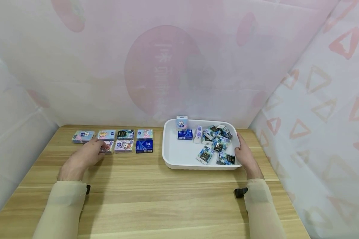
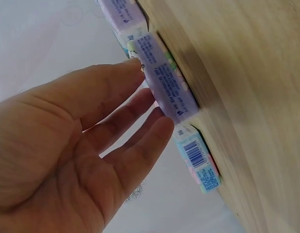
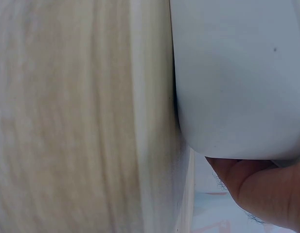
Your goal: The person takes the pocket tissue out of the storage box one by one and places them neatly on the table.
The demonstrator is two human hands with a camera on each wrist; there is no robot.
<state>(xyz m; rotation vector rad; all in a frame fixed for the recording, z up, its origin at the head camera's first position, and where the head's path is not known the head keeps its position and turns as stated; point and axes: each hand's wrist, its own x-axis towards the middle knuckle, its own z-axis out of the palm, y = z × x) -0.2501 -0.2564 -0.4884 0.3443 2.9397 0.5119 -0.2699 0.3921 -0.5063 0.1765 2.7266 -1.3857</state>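
In the head view my left hand (image 1: 91, 153) is at the left end of two rows of small tissue packs. Its thumb and fingers are at either end of a purple-sided tissue pack (image 2: 167, 82) in the front row. A blue pack with a barcode (image 2: 201, 158) lies beyond it in the left wrist view. My right hand (image 1: 244, 153) grips the right end of a white tray (image 1: 179, 155), its thumb at the rim. Several blue-green floral packs (image 1: 205, 154) lie heaped in the tray's right side.
Inside the tray's left half are a dark blue pack (image 1: 184, 134), a light blue one (image 1: 181, 123) standing at the back wall, and a white-purple one (image 1: 198, 134) on edge. Another dark blue pack (image 1: 144, 146) ends the front row. Printed cloth walls (image 1: 107, 66) enclose the wooden table (image 1: 155, 199).
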